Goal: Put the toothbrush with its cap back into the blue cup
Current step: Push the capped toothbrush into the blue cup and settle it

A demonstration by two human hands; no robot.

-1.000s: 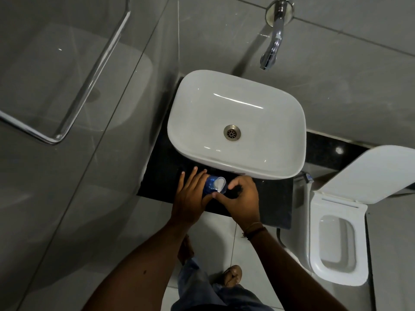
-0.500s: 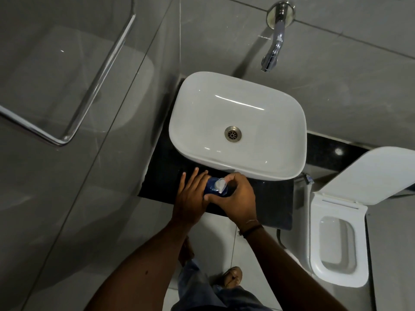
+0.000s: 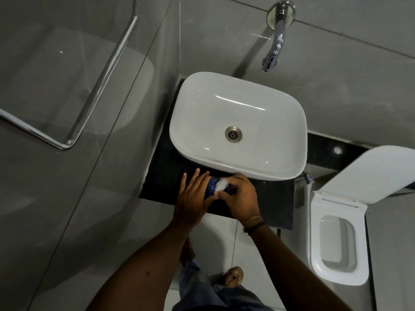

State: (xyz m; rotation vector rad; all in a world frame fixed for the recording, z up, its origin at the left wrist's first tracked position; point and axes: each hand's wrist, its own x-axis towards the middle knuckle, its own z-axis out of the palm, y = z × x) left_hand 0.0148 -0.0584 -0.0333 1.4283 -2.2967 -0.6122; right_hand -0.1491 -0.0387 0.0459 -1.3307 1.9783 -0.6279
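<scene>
The blue cup stands on the black counter just in front of the basin, mostly covered by my hands. My left hand wraps its left side, with the fingers stretched along the wall and the thumb below. My right hand comes in from the right with its fingertips pinched at the cup's top. There a small white oval piece shows, which appears to be the toothbrush's cap. The toothbrush handle is hidden by my fingers and the cup.
A white basin sits on the counter under a chrome wall tap. An open white toilet is to the right. A glass panel with a chrome rail fills the left. My feet stand on the tiled floor below.
My right hand has closed in over the cup's top. The white piece shows smaller and sits lower between my fingers. My left hand stays against the cup.
</scene>
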